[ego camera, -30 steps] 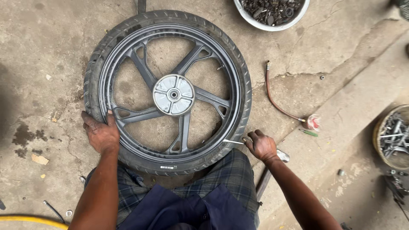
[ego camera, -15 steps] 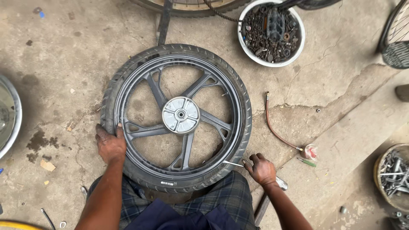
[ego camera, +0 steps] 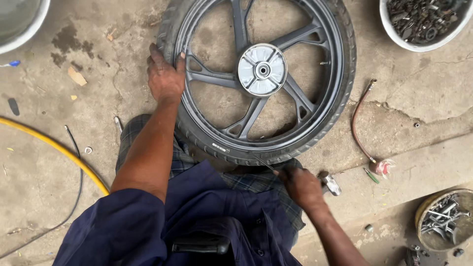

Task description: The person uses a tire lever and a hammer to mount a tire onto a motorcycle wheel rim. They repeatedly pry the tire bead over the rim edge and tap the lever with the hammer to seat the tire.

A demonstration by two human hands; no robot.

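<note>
Dark navy short-sleeved shirt, buttons down front. Checked blue-grey cloth over lap, just below wheel. Left hand bare, right hand bare; forearms uncovered, no gloves.
</note>
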